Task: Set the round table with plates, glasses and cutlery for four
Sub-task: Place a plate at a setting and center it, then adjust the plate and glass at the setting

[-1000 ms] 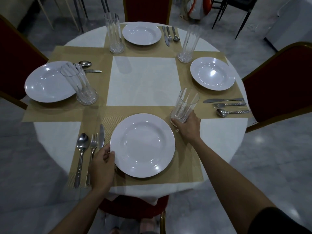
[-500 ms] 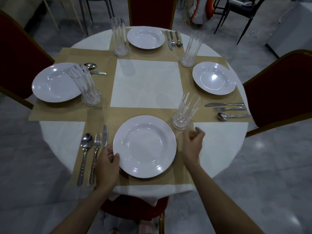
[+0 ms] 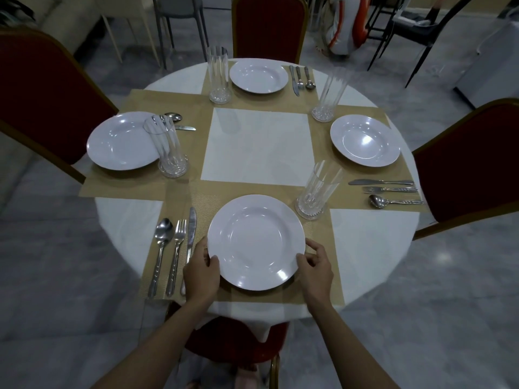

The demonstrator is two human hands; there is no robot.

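Observation:
The near white plate (image 3: 256,241) lies on a tan placemat (image 3: 261,297) on the round white table (image 3: 370,248). My left hand (image 3: 200,272) grips its left rim and my right hand (image 3: 316,269) grips its right rim. A tall clear glass (image 3: 316,192) stands at the plate's upper right. A spoon (image 3: 160,251), fork (image 3: 176,254) and knife (image 3: 191,234) lie to its left. Other white plates sit at the left (image 3: 122,140), far (image 3: 258,75) and right (image 3: 365,139) places, each with a glass and cutlery.
Red chairs stand at the left (image 3: 47,91), far side (image 3: 268,26), right (image 3: 471,161) and just below me (image 3: 236,343). Black and grey chairs (image 3: 415,26) stand on the marble floor beyond. A bare white square (image 3: 258,147) marks the table's middle.
My right hand let go of the near glass, drew back and closed on the plate's right rim. My left hand stayed on the left rim. The view rose and pulled back.

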